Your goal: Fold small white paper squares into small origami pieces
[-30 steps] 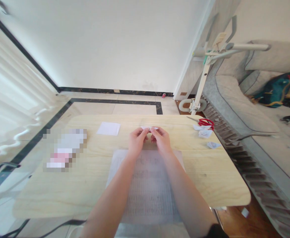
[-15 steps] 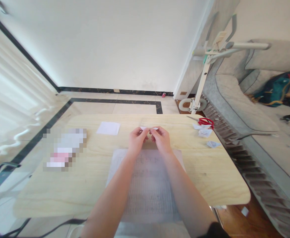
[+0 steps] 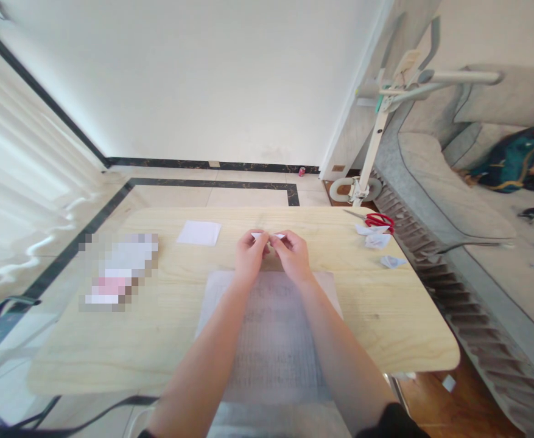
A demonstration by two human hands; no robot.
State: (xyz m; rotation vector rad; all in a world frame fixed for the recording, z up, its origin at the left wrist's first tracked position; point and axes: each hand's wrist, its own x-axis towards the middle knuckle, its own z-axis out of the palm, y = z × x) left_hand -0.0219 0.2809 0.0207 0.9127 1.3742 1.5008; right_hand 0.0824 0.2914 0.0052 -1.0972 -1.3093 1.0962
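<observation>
Close together above the table's middle, my left hand (image 3: pixel 251 252) and my right hand (image 3: pixel 293 252) both pinch a small folded piece of white paper (image 3: pixel 258 235). Its pointed ends show above my fingers; the rest is hidden by them. Under my forearms lies a large printed sheet (image 3: pixel 278 340), which looks covered in rows of text. A stack or sheet of white square paper (image 3: pixel 200 233) rests to the left, beyond my left hand. Over at the right are folded white paper pieces (image 3: pixel 376 238) beside red-handled scissors (image 3: pixel 379 221), with another folded paper piece (image 3: pixel 391 261) nearer.
The pale wooden table (image 3: pixel 385 328) has rounded corners. A blurred-out pinkish and white item (image 3: pixel 115 274) lies at its left. To the right stand a grey sofa (image 3: pixel 467 207) with a backpack (image 3: pixel 513 159) and a white exercise machine (image 3: pixel 371 146). A paper scrap (image 3: pixel 449 382) is on the floor.
Both hands have shifted slightly to the left with the paper still between the fingers, and the fingertips have moved a little. The view has tilted slightly; the other things lie as before.
</observation>
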